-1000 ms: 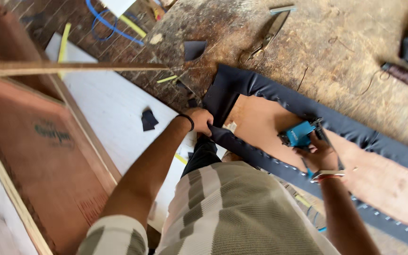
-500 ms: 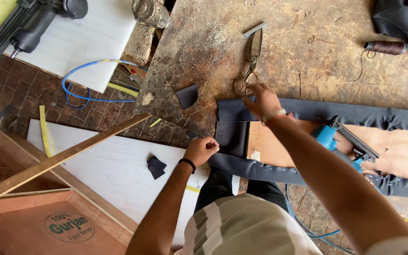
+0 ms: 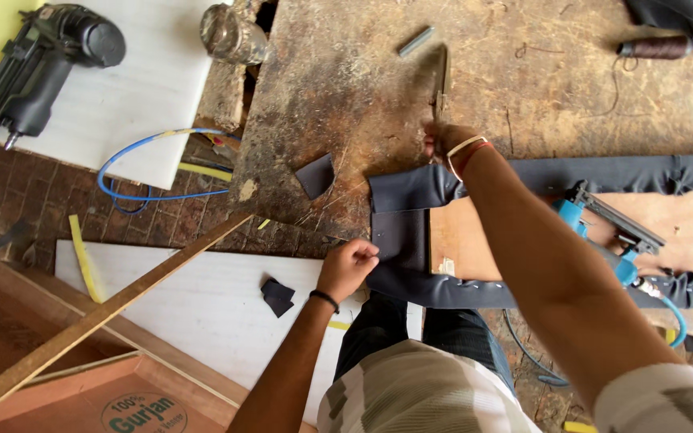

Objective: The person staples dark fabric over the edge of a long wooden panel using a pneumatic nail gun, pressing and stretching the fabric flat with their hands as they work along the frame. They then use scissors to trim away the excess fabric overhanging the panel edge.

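Observation:
A plywood board (image 3: 475, 240) wrapped in dark navy fabric (image 3: 401, 232) lies on a worn wooden table (image 3: 346, 88). My left hand (image 3: 348, 266) pinches the fabric's left edge at the board's near corner. My right hand (image 3: 445, 143) reaches over the board and closes around the handles of a pair of metal scissors (image 3: 442, 76), whose blades point away from me on the table. A blue pneumatic stapler (image 3: 599, 220) lies on the bare plywood to the right, with nobody holding it.
A fabric scrap (image 3: 316, 175) lies on the table, another scrap (image 3: 277, 295) on a white board (image 3: 202, 305) below. A black nail gun (image 3: 34, 72), a blue hose (image 3: 146, 160), a jar (image 3: 234, 34), a thread spool (image 3: 655, 48) and a long wooden strip (image 3: 106, 313) surround the table.
My right hand left the blue stapler, moved up across the board to the scissors and closed on their handles. My left hand kept its hold on the fabric edge.

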Demonstrator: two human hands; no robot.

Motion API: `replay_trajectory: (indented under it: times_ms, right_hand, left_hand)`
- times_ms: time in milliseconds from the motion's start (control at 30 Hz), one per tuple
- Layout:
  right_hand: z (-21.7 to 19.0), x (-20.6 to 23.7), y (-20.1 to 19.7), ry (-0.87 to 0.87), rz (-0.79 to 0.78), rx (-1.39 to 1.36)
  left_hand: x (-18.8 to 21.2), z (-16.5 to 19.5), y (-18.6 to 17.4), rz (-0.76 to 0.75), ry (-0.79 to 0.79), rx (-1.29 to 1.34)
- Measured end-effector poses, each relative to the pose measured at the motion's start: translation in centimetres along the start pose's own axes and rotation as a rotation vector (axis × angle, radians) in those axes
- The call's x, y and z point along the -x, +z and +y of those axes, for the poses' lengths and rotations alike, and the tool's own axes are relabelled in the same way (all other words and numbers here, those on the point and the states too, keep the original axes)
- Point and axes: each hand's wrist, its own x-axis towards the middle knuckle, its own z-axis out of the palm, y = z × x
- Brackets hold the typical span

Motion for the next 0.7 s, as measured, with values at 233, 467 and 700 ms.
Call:
replay_trajectory:
  times_ms: [233, 467, 700]
  right_hand:
    - [9.1, 13.0, -8.0, -0.446, -0.069, 0.329]
    - [24.5, 22.6, -15.5, -0.012, -0.096, 0.2]
    - [29.7, 21.7, -14.5, 0.069, -0.183, 0.109]
  left_hand:
    - [-7.6, 5.2, 6.2, 0.102, 0.65, -0.729]
    - [-12.2, 4.8, 7.3, 0.01, 0.677, -0.877]
    - [-12.6, 4.6, 7.8, 0.097, 0.762, -0.908]
